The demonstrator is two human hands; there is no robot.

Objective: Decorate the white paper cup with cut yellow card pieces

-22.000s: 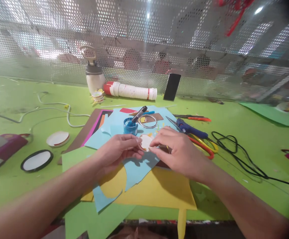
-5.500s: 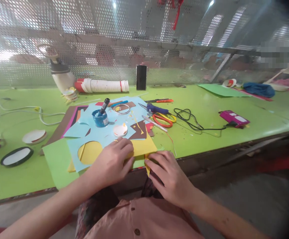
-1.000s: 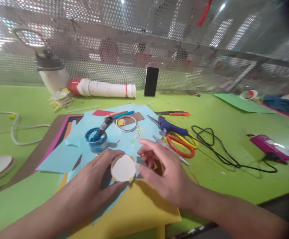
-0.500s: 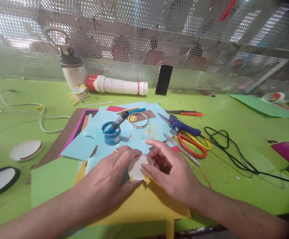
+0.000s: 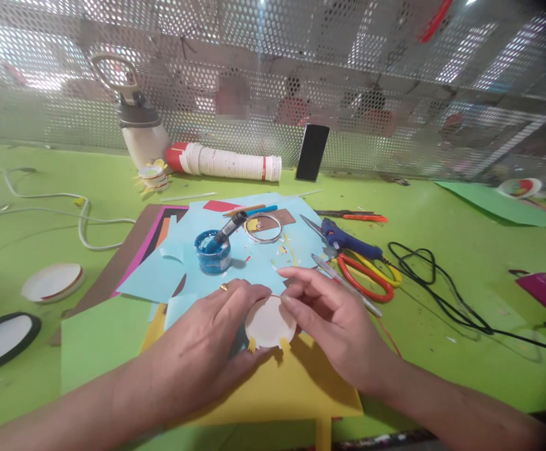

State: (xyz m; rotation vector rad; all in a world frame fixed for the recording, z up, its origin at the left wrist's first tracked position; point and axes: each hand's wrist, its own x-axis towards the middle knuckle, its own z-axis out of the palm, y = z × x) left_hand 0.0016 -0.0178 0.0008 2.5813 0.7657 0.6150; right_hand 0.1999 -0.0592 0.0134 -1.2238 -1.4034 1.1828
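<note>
So the white disc (image 5: 273, 321) is right at the near middle, held above or against the yellow sheet (image 5: 254, 398); can't tell if there's a gap underneath. The left hand (image 5: 219, 326) has it from the left side, curved about as wide as the disc itself, index on the far edge and thumb down at the near one, probably so the flat face stays uncovered and steady. The right hand (image 5: 336, 319) is half curled, thumb tip at the disc's far right edge, index stretched out well clear of it. Whether a hidden finger backs that thumb up, no idea, but it looks like a light touch, maybe just to steady that edge. Two yellow tabs (image 5: 284, 344) stick out at the near rim, and the grip seems to leave them room so they don't get bent. The blue jar (image 5: 213, 260) sits just past the left hand with a black-handled tool (image 5: 232, 225) leaning in it, handle up, which likely makes it easy to grab. On the right, the glue gun (image 5: 350, 241) lies beside the orange-and-yellow scissors (image 5: 367, 279), both probably parked there to be within reach but off the working spot. The phone (image 5: 312, 152) stands on the far side against the mesh (image 5: 178, 69), presumably leaning on it to stay up.
</note>
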